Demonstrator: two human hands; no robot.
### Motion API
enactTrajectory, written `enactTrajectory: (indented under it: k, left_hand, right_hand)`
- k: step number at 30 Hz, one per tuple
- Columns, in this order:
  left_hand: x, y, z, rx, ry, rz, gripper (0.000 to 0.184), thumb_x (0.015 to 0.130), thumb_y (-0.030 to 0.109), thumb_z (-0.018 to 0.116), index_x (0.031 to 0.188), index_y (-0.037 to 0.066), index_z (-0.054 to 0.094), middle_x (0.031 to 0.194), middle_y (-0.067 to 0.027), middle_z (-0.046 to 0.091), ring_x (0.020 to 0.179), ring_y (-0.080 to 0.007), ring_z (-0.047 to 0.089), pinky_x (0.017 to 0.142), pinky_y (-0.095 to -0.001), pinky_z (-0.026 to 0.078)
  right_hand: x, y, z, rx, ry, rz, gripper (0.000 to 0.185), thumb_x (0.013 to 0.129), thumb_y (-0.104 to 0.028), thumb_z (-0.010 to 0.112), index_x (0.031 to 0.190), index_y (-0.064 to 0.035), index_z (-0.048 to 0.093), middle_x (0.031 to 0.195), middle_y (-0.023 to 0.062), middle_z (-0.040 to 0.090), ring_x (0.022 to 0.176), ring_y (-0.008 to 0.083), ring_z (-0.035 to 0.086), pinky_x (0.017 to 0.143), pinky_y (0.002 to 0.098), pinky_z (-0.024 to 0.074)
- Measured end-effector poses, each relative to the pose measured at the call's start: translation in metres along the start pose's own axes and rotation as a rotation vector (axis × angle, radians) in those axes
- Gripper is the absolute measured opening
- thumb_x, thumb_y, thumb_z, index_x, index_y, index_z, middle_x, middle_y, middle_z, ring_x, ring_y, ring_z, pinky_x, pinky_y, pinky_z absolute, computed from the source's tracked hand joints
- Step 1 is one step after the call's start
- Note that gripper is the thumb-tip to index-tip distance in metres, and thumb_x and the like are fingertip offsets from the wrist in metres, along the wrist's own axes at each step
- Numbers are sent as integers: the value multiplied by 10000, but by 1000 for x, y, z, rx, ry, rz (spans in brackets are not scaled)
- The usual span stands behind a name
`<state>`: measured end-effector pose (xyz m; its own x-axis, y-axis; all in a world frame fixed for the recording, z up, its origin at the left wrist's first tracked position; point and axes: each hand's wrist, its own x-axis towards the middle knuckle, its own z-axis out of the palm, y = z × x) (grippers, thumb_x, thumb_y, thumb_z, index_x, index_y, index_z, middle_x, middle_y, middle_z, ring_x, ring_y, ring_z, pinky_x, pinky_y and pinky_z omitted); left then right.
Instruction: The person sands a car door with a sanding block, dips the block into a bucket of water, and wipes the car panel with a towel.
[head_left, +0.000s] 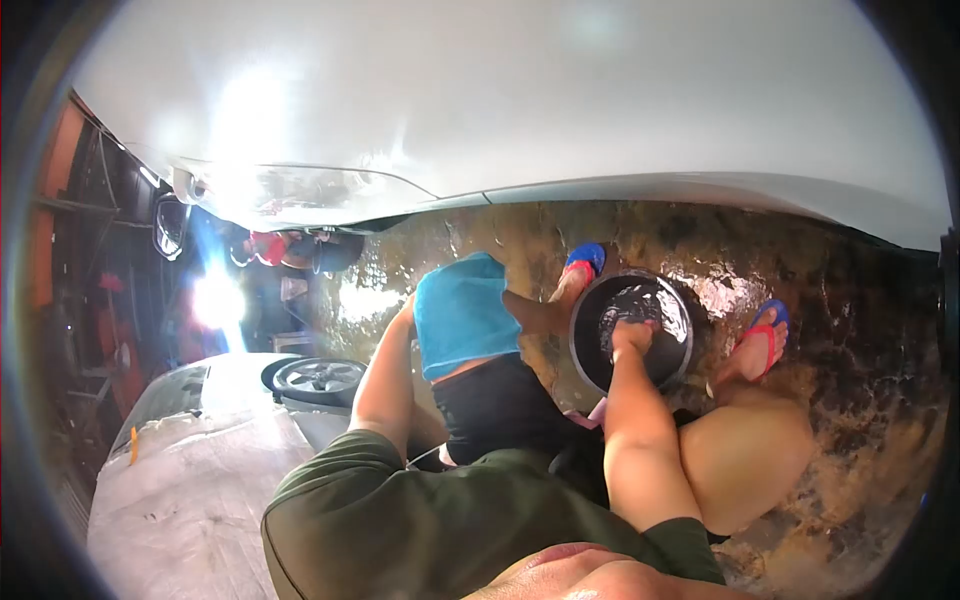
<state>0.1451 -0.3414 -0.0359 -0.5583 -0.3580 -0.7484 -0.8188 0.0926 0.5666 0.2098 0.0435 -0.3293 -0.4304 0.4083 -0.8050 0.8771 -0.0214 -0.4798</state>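
Note:
My right hand (632, 336) reaches down into a round black bucket (590, 362) on the wet ground, which has water with bright reflections in it. Its fingers look curled at the water, but what they hold, if anything, does not show. A blue towel (465, 312) lies draped over my left knee, above black shorts (500, 405). My left arm (390, 375) comes down beside that knee; the left hand (409, 312) is mostly hidden at the towel's edge, so its fingers do not show.
A large white car body (560, 100) stretches across the front, close to my knees. Behind on the left is another vehicle with a wheel (320, 378). The floor (840, 420) is wet. Farther off, a person in red (268, 247) is near a bright light.

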Motion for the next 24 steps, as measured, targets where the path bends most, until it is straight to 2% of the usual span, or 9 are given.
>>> enactTrajectory:
  k: [2,3,4,6,8,12,16,20,24]
  left_hand:
    - [5,8,-9,263,76,-10,534,1042,485,619,1267,6,687,1187,-138,731,1088,-269,691,926,-435,547]
    - [7,16,-15,469,203,139,525,1043,477,621,1267,7,685,1197,-140,727,1114,-274,684,941,-438,540]
    - [5,26,-20,665,372,311,516,1043,470,623,1266,8,683,1206,-142,722,1139,-280,677,956,-440,533]
    - [-40,80,4,914,978,962,456,1050,379,613,1278,-16,640,1275,-192,652,1309,-339,545,1099,-455,412]
    - [-101,151,44,563,1379,1372,498,1062,308,571,1339,-104,528,1406,-289,508,1327,-423,463,1161,-490,324]
    - [-233,254,119,353,1296,1763,800,1120,538,286,1619,-55,88,1671,-253,148,1549,-354,217,1265,-490,219]
    - [-284,329,173,122,1281,2085,1034,1004,790,151,1640,-16,37,1711,-234,61,1596,-359,100,1299,-530,155]
    - [-262,356,185,-17,993,2308,1054,985,811,102,1636,-17,77,1705,-235,87,1591,-359,128,1293,-535,185]
    - [-209,330,159,369,1318,2195,1077,975,823,86,1637,-19,-24,1714,-236,-56,1601,-372,3,1292,-534,83]
  right_hand:
    - [-29,-16,-7,78,-21,59,502,816,-192,746,1260,23,652,1222,298,702,1155,445,690,1020,500,557]
    - [-37,-17,-5,124,-20,68,470,820,-188,743,1232,27,675,1212,295,709,1161,446,688,1021,498,558]
    - [-31,-6,10,131,-68,24,448,819,-178,741,1214,28,688,1205,291,714,1159,445,689,1017,499,560]
    - [-33,-9,19,142,-124,20,411,817,-163,734,1182,24,711,1195,282,722,1151,444,693,1007,500,564]
    - [-46,-24,10,142,-141,122,379,814,-150,728,1156,14,731,1187,274,728,1140,444,697,996,500,569]
    - [-55,-40,-2,306,-151,221,383,842,-117,673,1167,81,712,1219,296,712,1167,430,691,1002,478,558]
    - [-51,-44,11,307,-179,278,389,855,-125,675,1203,45,717,1234,267,718,1163,409,699,1012,472,564]
    - [-58,-45,5,395,-168,241,385,859,-108,668,1213,37,711,1216,267,723,1141,414,707,993,482,576]
    - [-49,-49,10,434,-139,217,382,867,-85,646,1219,52,701,1198,273,728,1117,405,720,971,486,584]
